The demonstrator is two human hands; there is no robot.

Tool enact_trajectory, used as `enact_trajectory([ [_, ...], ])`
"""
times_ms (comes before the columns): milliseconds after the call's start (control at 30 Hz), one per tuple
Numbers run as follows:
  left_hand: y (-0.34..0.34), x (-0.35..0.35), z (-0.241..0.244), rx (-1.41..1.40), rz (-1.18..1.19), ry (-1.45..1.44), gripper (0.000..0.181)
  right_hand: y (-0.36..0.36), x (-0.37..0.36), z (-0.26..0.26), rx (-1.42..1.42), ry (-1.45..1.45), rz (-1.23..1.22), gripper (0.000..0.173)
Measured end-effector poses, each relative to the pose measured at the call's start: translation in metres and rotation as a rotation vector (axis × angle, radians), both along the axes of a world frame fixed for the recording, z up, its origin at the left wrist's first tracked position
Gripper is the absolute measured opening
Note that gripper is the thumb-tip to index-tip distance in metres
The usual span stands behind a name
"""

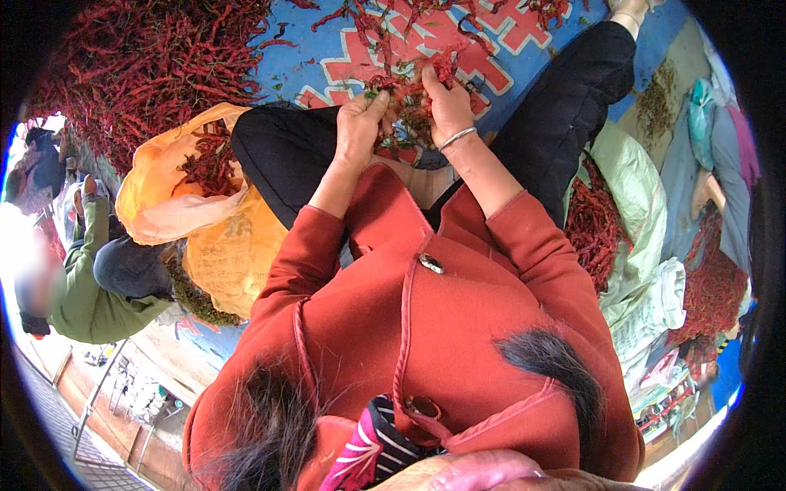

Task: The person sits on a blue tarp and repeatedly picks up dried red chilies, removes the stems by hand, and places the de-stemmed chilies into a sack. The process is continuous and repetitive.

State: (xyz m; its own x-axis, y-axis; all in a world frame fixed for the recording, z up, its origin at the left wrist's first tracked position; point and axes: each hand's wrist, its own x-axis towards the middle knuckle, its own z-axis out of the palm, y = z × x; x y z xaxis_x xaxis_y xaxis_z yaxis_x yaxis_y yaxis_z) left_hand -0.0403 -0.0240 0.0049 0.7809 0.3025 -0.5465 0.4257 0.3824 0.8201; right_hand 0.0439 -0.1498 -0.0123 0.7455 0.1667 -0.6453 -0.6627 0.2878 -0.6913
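Note:
My left hand (361, 119) is raised over my lap, thumb and forefinger pinched together on a small green chilli stem (371, 94). Close beside it, my right hand (451, 105), with a silver bangle at the wrist, grips several wrinkled red chillies (444, 65) whose ends stick up past the thumb. Below and between the hands are more loose red chillies (412, 116), partly hidden by the fingers. A blue sheet (295, 67) printed with large red characters is spread under them, strewn with chillies and green bits.
A large heap of red chillies (166, 67) lies at upper left. By my left knee an orange plastic bag (153, 178) holds chillies; by my right thigh stands a pale woven sack (638, 202) of chillies (592, 233). Other people sit left and right, one in a green jacket (110, 307).

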Motion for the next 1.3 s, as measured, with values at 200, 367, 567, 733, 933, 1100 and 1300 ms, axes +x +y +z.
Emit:
enact_trajectory([
  [200,-0.015,-0.010,0.033,-0.043,-0.610,-0.290,0.010,-0.012,0.010,-0.047,0.409,0.575,-0.044,0.026],
  [367,0.026,-0.008,-0.011,1.022,-0.979,-0.274,0.027,-0.034,0.039,-0.029,0.343,0.371,-0.065,0.016],
  [567,0.024,0.054,-0.051,1.284,-0.583,-0.248,0.018,-0.041,0.037,-0.018,0.549,0.343,-0.068,0.015],
  [733,0.028,0.054,-0.078,1.339,-0.629,-0.279,0.014,-0.055,0.033,-0.019,0.641,0.372,-0.073,0.011],
  [933,0.023,0.033,0.000,0.327,-0.190,-0.093,0.018,-0.035,0.008,0.005,0.383,0.086,0.191,0.019],
  [1100,0.018,0.010,0.012,0.020,-0.028,-0.081,0.017,-0.022,-0.006,0.025,0.287,-0.003,0.507,0.027],
  [1300,0.014,0.004,0.032,0.378,-0.168,-0.160,0.012,-0.029,0.006,0.024,0.488,0.268,0.602,0.022],
])
